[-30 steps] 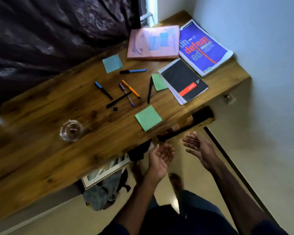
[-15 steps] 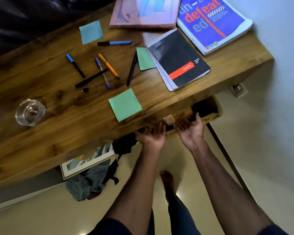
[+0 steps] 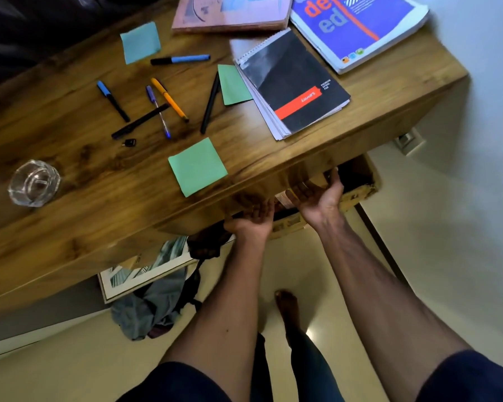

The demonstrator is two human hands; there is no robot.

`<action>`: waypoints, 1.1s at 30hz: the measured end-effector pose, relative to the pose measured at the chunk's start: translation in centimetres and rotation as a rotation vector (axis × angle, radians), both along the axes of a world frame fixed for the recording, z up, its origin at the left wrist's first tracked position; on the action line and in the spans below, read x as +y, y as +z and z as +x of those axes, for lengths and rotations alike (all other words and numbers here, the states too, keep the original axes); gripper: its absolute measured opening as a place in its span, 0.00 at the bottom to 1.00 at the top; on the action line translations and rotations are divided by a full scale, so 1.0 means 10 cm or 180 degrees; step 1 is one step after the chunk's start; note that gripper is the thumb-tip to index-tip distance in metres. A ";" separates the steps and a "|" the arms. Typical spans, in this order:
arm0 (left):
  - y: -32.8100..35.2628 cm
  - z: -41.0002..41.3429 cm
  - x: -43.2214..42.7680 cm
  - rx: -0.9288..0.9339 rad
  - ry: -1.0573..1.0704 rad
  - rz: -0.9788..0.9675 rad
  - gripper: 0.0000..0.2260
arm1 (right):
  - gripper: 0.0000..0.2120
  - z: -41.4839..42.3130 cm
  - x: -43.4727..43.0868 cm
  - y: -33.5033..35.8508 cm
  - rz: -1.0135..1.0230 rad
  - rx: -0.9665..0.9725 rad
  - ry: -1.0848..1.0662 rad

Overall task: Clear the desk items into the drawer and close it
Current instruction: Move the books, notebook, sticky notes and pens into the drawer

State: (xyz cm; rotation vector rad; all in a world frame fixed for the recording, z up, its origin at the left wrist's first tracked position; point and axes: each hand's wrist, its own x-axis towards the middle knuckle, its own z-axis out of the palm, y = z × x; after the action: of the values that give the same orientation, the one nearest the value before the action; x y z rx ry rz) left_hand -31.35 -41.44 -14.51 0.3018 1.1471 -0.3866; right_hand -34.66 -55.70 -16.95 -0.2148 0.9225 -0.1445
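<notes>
While both palms face up, our left hand [image 3: 251, 220] and right hand [image 3: 317, 197] sit side by side, a little apart, at the front edge of the desk [image 3: 105, 216]. The fingers reach under it and their tips are hidden, so we cannot tell whether they grip. Just beyond them the drawer [image 3: 359, 192] shows beneath the top, partly out. On the desk lie a green sticky note [image 3: 198, 166], scattered pens [image 3: 170, 100], a black spiral notebook [image 3: 294, 82], a blue book [image 3: 360, 30], a pink book [image 3: 233, 13] and a glass dish [image 3: 34, 182].
</notes>
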 end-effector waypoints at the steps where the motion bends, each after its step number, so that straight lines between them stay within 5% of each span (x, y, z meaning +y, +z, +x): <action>1: 0.01 -0.06 0.00 0.0004 0.0004 0.0019 0.31 | 0.38 -0.06 0.02 -0.02 0.0025 0.0005 -0.0097; 7: 0.05 -0.52 0.05 0.0322 0.0074 0.0101 0.26 | 0.42 -0.64 0.10 -0.01 0.0278 -0.0131 -0.0427; 13: 0.18 -0.90 0.10 0.0305 -0.0214 0.0042 0.27 | 0.31 -0.95 0.07 0.18 0.0101 -0.0007 -0.0298; 17: 0.63 -1.28 0.06 -0.0153 -0.2061 0.0707 0.23 | 0.15 -1.08 0.21 0.52 -0.1808 0.1704 -0.0132; 20: 0.93 -1.52 0.11 -0.1645 -0.3877 0.2582 0.09 | 0.10 -1.08 0.32 0.83 -0.3902 0.1704 -0.0058; 23: 0.96 -1.33 0.24 -0.3467 -0.4671 0.4752 0.11 | 0.12 -0.97 0.32 0.99 -0.5834 0.0990 0.1138; 25: 0.89 -1.07 0.30 -0.3873 -0.4867 0.5349 0.16 | 0.16 -0.83 0.29 0.98 -0.6606 0.0857 0.2109; 29: 0.72 -0.76 0.37 -0.3428 -0.6168 0.4718 0.18 | 0.25 -0.73 0.34 0.89 -0.6678 0.1062 0.4597; 33: 0.74 -0.88 0.43 -0.3285 -0.6352 0.4227 0.23 | 0.25 -0.84 0.31 0.89 -0.7013 0.0970 0.5170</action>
State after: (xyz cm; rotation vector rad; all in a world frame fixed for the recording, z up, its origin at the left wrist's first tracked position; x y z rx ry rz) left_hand -40.11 -37.16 -7.14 2.4980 -0.5099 -0.9117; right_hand -43.10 -52.56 -8.04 -2.9310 0.2016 0.4869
